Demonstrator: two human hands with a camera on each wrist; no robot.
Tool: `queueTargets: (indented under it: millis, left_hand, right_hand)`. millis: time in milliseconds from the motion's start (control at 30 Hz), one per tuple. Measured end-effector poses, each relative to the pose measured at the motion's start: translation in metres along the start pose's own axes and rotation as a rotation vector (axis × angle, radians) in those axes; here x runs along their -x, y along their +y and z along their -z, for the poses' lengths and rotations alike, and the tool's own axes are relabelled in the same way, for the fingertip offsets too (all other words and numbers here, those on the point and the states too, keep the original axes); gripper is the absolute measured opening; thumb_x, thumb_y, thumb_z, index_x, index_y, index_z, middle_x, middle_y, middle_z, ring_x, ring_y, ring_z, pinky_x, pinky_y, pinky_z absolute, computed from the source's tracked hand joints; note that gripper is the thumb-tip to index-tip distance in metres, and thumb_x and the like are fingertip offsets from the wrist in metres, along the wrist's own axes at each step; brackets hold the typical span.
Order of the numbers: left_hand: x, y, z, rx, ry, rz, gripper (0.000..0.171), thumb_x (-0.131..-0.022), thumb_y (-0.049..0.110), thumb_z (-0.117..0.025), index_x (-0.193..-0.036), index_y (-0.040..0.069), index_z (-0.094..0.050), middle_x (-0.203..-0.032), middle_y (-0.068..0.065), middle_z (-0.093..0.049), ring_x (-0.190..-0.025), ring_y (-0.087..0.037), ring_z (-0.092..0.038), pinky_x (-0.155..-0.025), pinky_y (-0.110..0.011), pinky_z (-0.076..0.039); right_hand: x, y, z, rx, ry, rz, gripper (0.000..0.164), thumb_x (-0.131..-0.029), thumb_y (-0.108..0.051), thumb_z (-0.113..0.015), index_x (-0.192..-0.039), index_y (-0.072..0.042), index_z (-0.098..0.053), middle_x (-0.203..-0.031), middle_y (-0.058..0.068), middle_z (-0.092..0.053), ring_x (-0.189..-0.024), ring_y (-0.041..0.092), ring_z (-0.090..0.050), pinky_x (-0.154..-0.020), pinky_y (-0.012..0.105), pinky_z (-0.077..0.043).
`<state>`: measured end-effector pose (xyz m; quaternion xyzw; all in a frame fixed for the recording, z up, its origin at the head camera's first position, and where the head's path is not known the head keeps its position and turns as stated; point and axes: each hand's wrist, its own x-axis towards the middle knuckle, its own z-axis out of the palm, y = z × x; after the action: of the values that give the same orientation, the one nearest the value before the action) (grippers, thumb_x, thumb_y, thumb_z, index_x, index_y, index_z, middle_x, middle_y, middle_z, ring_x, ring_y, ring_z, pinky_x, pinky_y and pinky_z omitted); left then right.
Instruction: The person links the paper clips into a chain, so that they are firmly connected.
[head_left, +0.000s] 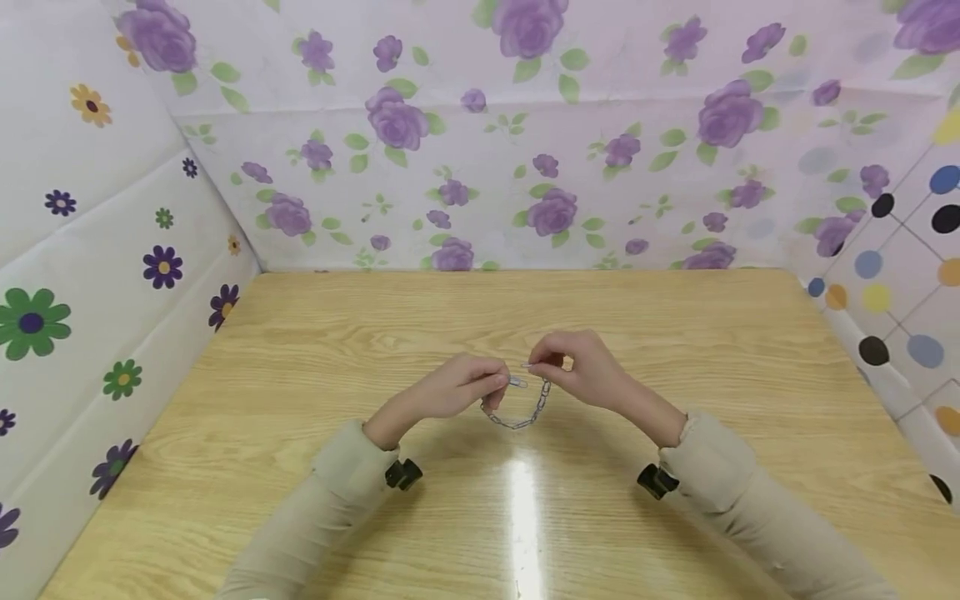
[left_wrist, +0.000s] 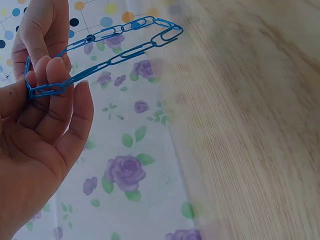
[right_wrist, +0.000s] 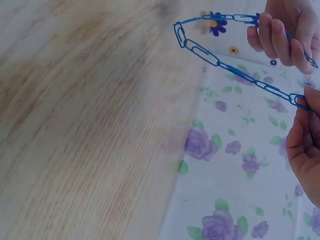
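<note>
A chain of linked paper clips (head_left: pixel 514 427), blue in both wrist views, sags in a loop between the two hands above the table. My left hand (head_left: pixel 461 386) pinches one part of it between thumb and fingers, with a clip's end sticking out toward the right hand. Opposite, my right hand (head_left: pixel 579 367) pinches the other end of the chain with thumb and fingertips. In the left wrist view the paper clip chain (left_wrist: pixel 112 61) runs from the left fingers out and back to the right hand (left_wrist: pixel 42 30). Fingers partly hide the gripped clips.
The wooden table (head_left: pixel 337 333) spreads under both hands, with a bright light reflection in front. Behind it stands a wall covered in purple-rose cloth (head_left: pixel 465 192). Patterned cloths also line the left and right sides. A small dark camera (head_left: pixel 403 474) sits at each cuff.
</note>
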<state>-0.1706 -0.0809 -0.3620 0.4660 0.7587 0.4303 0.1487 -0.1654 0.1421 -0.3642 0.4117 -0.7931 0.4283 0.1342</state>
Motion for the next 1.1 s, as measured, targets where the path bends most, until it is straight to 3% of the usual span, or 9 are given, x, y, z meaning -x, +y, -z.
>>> queueTargets:
  millis: [233, 333, 600, 833, 1000, 1100]
  left_hand:
    - [-0.013, -0.001, -0.004, 0.113, -0.048, -0.004, 0.029, -0.096, -0.004, -0.034, -0.072, -0.003, -0.049, -0.062, -0.017, -0.051, -0.056, -0.029, -0.049, -0.055, -0.035, -0.044]
    - [-0.015, -0.001, -0.005, 0.129, -0.049, 0.004, 0.029, -0.097, -0.002, -0.035, -0.071, -0.002, -0.049, -0.061, -0.015, -0.05, -0.056, -0.025, -0.048, -0.056, -0.036, -0.043]
    - [-0.013, -0.002, -0.006, 0.152, 0.024, -0.003, 0.03, -0.097, 0.0, -0.037, -0.071, -0.001, -0.051, -0.061, -0.011, -0.052, -0.056, -0.022, -0.05, -0.055, -0.035, -0.045]
    - [-0.01, 0.009, -0.005, 0.177, 0.108, 0.018, 0.028, -0.096, -0.004, -0.037, -0.071, -0.005, -0.051, -0.062, -0.018, -0.052, -0.058, -0.028, -0.05, -0.056, -0.031, -0.044]
    - [-0.007, 0.027, -0.004, 0.188, 0.157, 0.03, 0.026, -0.095, -0.005, -0.038, -0.073, -0.006, -0.052, -0.062, -0.022, -0.051, -0.057, -0.036, -0.051, -0.055, -0.037, -0.047]
    - [-0.005, 0.028, -0.005, 0.195, 0.186, 0.073, 0.025, -0.095, -0.003, -0.039, -0.075, -0.004, -0.053, -0.062, -0.022, -0.051, -0.055, -0.036, -0.052, -0.052, -0.04, -0.049]
  right_hand:
    - [0.006, -0.004, 0.002, 0.018, 0.029, 0.131, 0.018, -0.072, 0.009, -0.071, -0.08, -0.006, -0.064, -0.073, 0.0, -0.062, -0.062, 0.009, -0.051, -0.054, 0.025, -0.045]
    - [0.006, -0.005, 0.002, 0.011, 0.046, 0.17, 0.021, -0.069, 0.011, -0.071, -0.079, -0.005, -0.064, -0.073, 0.001, -0.062, -0.063, 0.01, -0.052, -0.054, 0.024, -0.045]
    - [0.013, -0.004, 0.007, -0.003, 0.048, 0.18, 0.023, -0.068, 0.014, -0.071, -0.079, -0.005, -0.064, -0.073, 0.001, -0.062, -0.063, 0.012, -0.052, -0.052, 0.028, -0.045]
    - [0.023, -0.002, 0.012, 0.047, -0.041, 0.013, 0.016, -0.078, 0.007, -0.065, -0.09, -0.004, -0.064, -0.077, -0.002, -0.059, -0.067, 0.007, -0.051, -0.059, 0.028, -0.047]
    - [0.028, -0.006, 0.019, -0.044, -0.137, -0.219, 0.005, -0.084, 0.0, -0.062, -0.086, -0.004, -0.065, -0.076, -0.001, -0.06, -0.067, 0.009, -0.053, -0.062, 0.025, -0.048]
    - [0.03, -0.006, 0.022, -0.135, -0.175, -0.379, 0.004, -0.087, -0.004, -0.06, -0.086, -0.006, -0.063, -0.077, 0.004, -0.06, -0.068, 0.013, -0.053, -0.063, 0.026, -0.047]
